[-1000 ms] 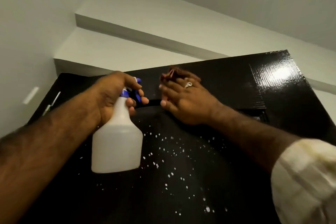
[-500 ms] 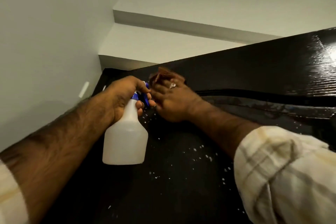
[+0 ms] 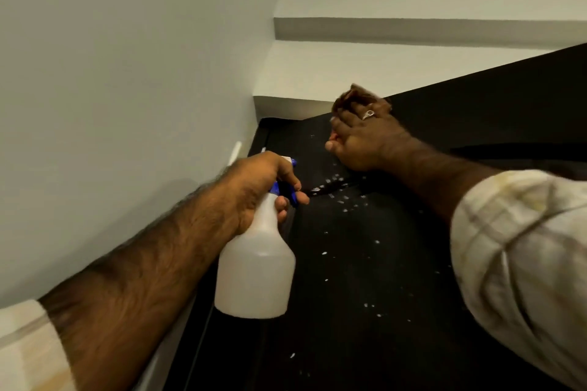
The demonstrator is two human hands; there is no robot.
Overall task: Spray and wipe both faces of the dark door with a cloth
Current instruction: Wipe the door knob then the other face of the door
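The dark door (image 3: 365, 279) fills the lower right, its face dotted with white spray droplets. My left hand (image 3: 260, 187) grips the neck of a white spray bottle (image 3: 255, 270) with a blue trigger, held in front of the door's left part. My right hand (image 3: 362, 136) presses a brown cloth (image 3: 352, 97) flat against the door near its top left corner; most of the cloth is hidden under the fingers. A ring shows on that hand.
A pale wall (image 3: 127, 73) runs close along the left of the door. Stepped white ledges (image 3: 413, 32) sit above the door top. My rolled light sleeves (image 3: 521, 257) show at both lower corners.
The view has swung left and up. My right hand has slid the cloth up toward the door's top left corner, away from the bottle. The left hand still holds the bottle.
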